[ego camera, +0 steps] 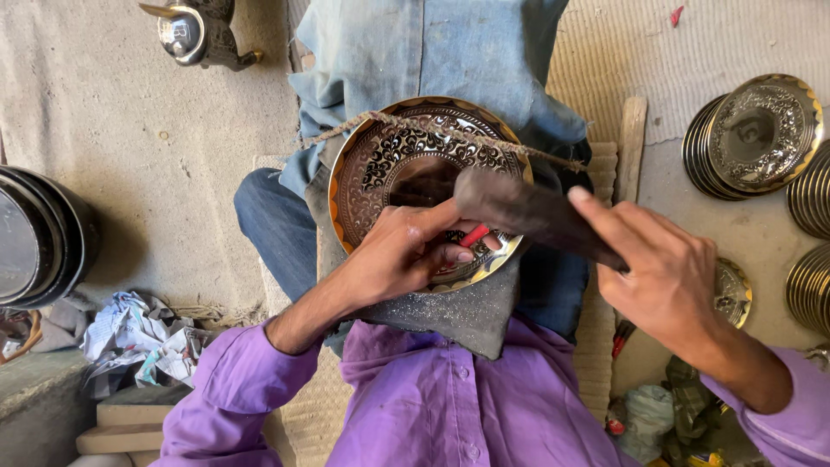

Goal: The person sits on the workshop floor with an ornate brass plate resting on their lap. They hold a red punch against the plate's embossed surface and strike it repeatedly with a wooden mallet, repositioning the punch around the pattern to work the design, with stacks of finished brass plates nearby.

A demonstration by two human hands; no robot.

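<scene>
Brass engraved plate mid-frame: my left hand pinches a red-tipped chisel; my right hand grips a hammer.

- Bare, grey concrete floor, daylight falling across it.
- Woven straw mat spreads at the top right.
- Crumpled paper lies low on the left.
- Stacked engraved metal plates wait at the right edge.

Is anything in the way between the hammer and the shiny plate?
Partly. The right hand holds the dark hammer just above the engraved plate. The left hand rests on the plate beneath the hammer's head, gripping a red-handled tool. A rope also crosses the plate higher up.
</scene>
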